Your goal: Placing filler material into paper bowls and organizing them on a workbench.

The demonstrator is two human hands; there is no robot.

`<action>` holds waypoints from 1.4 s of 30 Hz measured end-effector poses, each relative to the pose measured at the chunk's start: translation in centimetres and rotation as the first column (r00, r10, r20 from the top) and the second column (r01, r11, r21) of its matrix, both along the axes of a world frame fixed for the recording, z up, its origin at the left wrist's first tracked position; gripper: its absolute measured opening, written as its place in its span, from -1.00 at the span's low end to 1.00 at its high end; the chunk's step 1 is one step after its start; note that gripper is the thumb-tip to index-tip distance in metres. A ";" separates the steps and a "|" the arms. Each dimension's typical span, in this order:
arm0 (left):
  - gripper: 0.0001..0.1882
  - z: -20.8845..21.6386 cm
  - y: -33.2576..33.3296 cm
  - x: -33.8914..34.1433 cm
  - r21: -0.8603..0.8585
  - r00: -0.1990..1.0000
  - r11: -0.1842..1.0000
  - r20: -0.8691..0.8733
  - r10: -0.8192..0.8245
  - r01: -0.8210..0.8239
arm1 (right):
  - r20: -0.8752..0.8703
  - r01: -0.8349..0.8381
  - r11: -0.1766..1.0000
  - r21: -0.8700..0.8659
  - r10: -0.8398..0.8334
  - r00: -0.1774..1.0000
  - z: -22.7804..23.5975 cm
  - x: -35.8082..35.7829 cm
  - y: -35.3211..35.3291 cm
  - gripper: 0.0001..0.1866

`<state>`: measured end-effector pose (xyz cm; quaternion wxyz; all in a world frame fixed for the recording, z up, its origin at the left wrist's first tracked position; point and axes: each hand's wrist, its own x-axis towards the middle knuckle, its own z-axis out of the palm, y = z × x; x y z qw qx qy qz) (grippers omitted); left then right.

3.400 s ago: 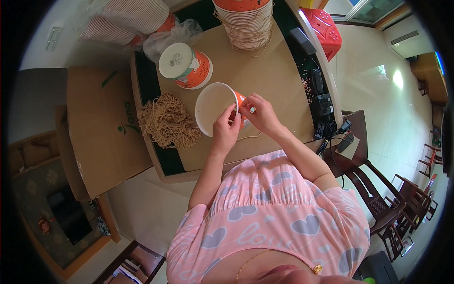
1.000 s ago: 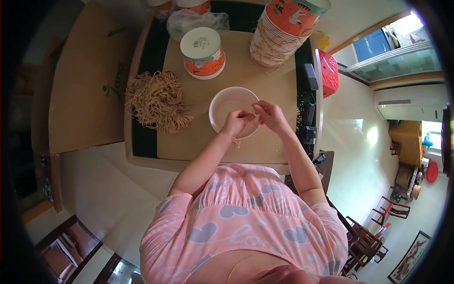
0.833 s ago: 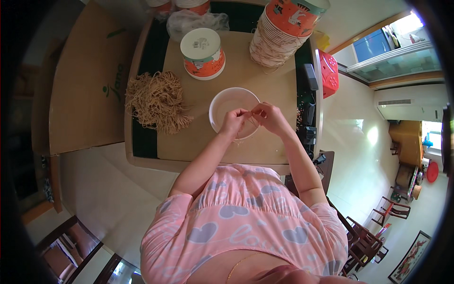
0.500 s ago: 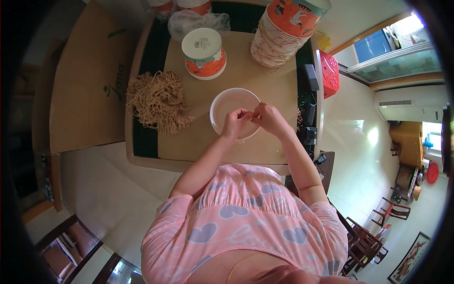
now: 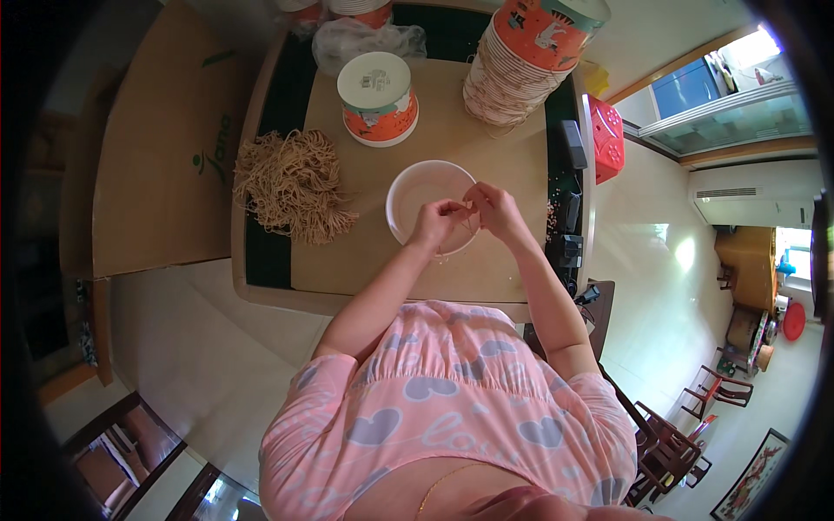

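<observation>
Well, here we are above the open white tub (image 5: pixel 419 193), and both hands meet over its near right part. The left hand (image 5: pixel 436 223) pinches thumb against forefinger over the tub's mouth; the right hand (image 5: pixel 498 212) comes in at the tub's right rim, fingertips bunched tight. Between them, a thin cord (image 5: pixel 470 222)! It is nipped at the fingertips of both hands, a fine length dangling just below the pinch, toward the tub's near right edge; the knuckles hide exactly how it loops. Look left of the tub: a tangled heap of tan cords (image 5: pixel 295 187), well clear of either hand. Beyond the tub, slightly left, sits an upturned orange tub (image 5: pixel 380 122), pale base uppermost, with a crumpled clear bag (image 5: pixel 369 45) farther back. Beyond the tub to the right rises a tall nested stack (image 5: pixel 521 74), strings trailing down its sides. And right of the tub, black adapters (image 5: pixel 568 252) line the table's edge.
</observation>
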<state>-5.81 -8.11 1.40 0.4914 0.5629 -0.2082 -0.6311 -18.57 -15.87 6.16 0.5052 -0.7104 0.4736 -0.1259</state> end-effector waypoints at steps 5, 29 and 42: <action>-0.93 0.1 0.2 0.2 0.028 0.999 0.999 -0.026 0.036 -0.035 | 0.095 0.027 0.988 0.152 -0.042 0.995 0.8 0.1 0.0 -0.85; -0.73 2.1 2.6 1.3 -0.333 0.414 0.800 0.903 0.117 0.499 | 0.084 -0.068 0.981 -0.181 0.084 0.993 -0.5 -0.3 -0.1 -0.89; -0.93 1.8 1.9 1.1 -0.284 0.666 0.899 0.746 -0.011 0.333 | 0.093 -0.073 0.961 -0.266 0.101 0.991 -0.7 -1.1 1.5 -0.91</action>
